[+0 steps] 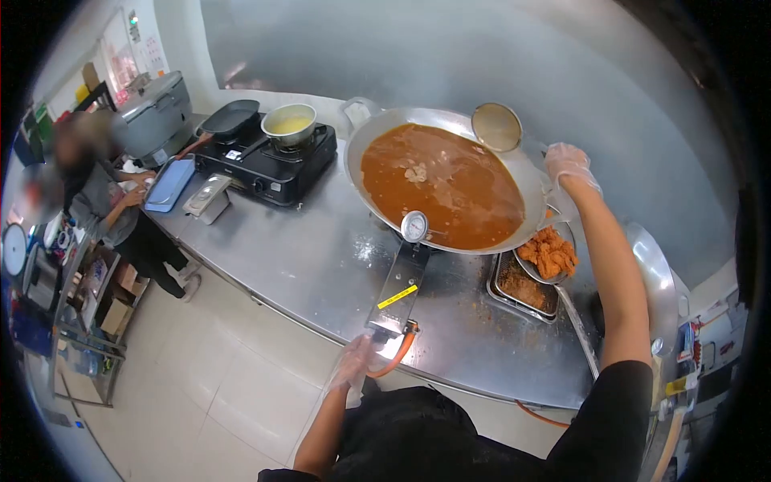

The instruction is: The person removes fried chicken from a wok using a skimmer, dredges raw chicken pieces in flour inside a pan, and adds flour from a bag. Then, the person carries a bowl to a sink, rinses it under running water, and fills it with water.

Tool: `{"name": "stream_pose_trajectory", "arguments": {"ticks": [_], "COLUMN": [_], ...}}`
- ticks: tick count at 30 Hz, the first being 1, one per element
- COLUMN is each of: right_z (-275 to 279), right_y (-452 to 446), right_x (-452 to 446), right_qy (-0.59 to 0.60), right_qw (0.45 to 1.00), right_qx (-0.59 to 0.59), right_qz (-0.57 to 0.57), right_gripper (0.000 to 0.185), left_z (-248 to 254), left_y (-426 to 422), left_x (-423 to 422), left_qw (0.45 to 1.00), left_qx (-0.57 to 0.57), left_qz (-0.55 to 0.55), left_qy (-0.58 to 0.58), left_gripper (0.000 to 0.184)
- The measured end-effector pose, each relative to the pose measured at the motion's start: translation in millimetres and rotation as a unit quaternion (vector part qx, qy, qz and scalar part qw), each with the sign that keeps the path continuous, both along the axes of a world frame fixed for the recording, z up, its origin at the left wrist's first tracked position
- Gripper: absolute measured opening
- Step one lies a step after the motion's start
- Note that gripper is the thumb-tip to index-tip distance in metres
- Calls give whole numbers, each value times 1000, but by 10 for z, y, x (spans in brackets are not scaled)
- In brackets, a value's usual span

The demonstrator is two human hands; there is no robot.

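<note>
A large wok [359, 186] full of brown liquid stands on a burner, with a small pale clump [416, 173] floating in it. My right hand [570, 165], in a clear glove, is closed at the wok's right side, near a round mesh skimmer [497, 128] over the far rim; its grip is partly hidden. My left hand [351, 361], also gloved, is at the burner's front end [389, 321] by the orange hose; its fingers are partly hidden. A dial thermometer [414, 226] sits at the wok's near rim. Fried pieces [548, 254] lie in a strainer over a tray [522, 289].
At the left, a black gas stove [277, 173] holds a small pot [289, 120] of yellow liquid. Beside it are a metal container [209, 197], a blue tray [170, 185] and a large cooker [157, 116]. Another person [120, 209] stands at the table's far left end.
</note>
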State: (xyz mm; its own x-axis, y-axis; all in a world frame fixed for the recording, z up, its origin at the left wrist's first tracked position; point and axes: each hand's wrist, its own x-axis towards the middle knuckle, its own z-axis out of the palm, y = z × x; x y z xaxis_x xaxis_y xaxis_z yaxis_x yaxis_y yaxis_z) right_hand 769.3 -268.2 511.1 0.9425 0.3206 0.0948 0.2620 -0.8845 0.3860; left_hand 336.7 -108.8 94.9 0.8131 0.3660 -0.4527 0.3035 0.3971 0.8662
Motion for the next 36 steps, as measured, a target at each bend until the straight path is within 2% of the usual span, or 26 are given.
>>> {"name": "stream_pose_trajectory", "arguments": {"ticks": [4,7,9,11,14,18,19,23,28,34,36], "right_z": [-190,-285,-418,-904,-1571,-976,-914,-536,-38,8,65], "right_y": [5,74,110,32,151,669,792,973,846,413,311], "right_x": [286,139,-1,270,638,-73,-165,-632,-1215,-1373,-1443], "right_qy": [-89,1,71,96,155,280,300,351,386,392,389], "right_qw": [994,999,986,973,957,943,936,899,899,900,902], "right_qx": [45,33,-107,3,133,-41,-67,-139,-65,-16,-8], "right_qz": [-42,-39,106,210,206,175,174,222,196,191,186], "right_gripper": [31,31,31,27,28,27,27,30,37,38,38], "left_z": [172,68,185,168,421,101,205,481,444,522,403], "left_y": [-1,-20,-59,-117,-89,-225,-190,-201,-221,-256,-248], "left_x": [107,187,194,217,253,307,287,287,291,317,318], "left_qw": [993,993,995,996,993,999,996,995,995,997,998], "left_qx": [-117,-119,-95,-89,-92,-4,43,62,68,60,55], "left_qz": [-18,-18,-27,-7,-23,1,-49,-43,-35,-7,-8], "left_qy": [-14,9,15,20,71,48,56,63,68,42,24], "left_gripper": [57,53,51,45,41,46,49,49,50,42,42]}}
